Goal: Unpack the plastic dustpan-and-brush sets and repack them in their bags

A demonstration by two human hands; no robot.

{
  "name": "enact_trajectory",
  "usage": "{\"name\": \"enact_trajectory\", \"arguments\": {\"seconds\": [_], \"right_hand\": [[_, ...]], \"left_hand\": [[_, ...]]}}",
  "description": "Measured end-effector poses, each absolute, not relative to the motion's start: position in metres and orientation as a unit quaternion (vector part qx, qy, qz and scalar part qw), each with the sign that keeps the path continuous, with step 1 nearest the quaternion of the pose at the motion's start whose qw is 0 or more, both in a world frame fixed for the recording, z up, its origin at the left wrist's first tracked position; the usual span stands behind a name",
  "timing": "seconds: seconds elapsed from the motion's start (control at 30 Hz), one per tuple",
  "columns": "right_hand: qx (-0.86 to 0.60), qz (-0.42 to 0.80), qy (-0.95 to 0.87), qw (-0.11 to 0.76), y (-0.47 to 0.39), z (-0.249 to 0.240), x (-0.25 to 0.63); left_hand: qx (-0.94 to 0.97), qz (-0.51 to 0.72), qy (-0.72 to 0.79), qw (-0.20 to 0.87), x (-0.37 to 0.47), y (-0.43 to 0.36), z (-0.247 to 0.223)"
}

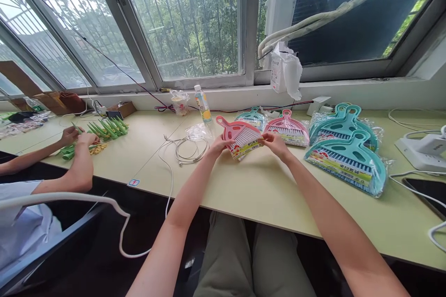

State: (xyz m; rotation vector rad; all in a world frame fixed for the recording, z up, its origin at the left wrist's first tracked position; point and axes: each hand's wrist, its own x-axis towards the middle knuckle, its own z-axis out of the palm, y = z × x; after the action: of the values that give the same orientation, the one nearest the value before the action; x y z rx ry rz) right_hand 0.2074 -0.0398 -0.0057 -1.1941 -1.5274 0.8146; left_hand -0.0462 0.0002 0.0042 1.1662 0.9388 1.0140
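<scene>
A pink dustpan and brush set point(240, 135) with white bristles and a printed card is held up over the table, tilted with its handle to the upper left. My left hand point(222, 145) grips its left edge. At the right end, my right hand point(273, 143) pinches the card's corner. Just behind my right hand lies a second pink dustpan set point(286, 130). A turquoise set point(253, 117) is partly hidden behind the held one. To the right, wrapped turquoise sets point(350, 162) overlap one another.
A coiled white cable point(190, 149), a clear plastic wrapper point(199, 131) and a drink bottle point(203, 104) are left of my hands. At right stand a white power strip point(423, 151) and a dark phone point(428, 195). A co-worker's hands point(80, 137) handle green pieces.
</scene>
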Motion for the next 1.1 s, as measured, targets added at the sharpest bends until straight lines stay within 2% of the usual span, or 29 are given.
{"name": "enact_trajectory", "arguments": {"seconds": [0.2,0.47,0.73,0.93,1.1], "right_hand": [[-0.614,0.124,-0.641,0.444,-0.042,-0.010,0.208],[-0.613,-0.012,-0.638,0.466,-0.049,-0.010,0.197],[-0.591,0.001,-0.616,0.521,-0.051,-0.005,0.192],[-0.610,0.022,-0.572,0.547,-0.049,-0.009,0.189],[-0.585,-0.019,-0.560,0.586,-0.052,-0.007,0.188]], "left_hand": [[0.551,0.418,0.363,0.624,-0.037,-0.005,0.004],[0.607,0.414,0.271,0.622,-0.022,-0.014,0.006],[0.609,0.402,0.286,0.621,-0.020,-0.024,0.012],[0.641,0.405,0.218,0.614,-0.015,-0.020,0.010],[0.641,0.423,0.213,0.603,-0.011,-0.021,0.010]]}}
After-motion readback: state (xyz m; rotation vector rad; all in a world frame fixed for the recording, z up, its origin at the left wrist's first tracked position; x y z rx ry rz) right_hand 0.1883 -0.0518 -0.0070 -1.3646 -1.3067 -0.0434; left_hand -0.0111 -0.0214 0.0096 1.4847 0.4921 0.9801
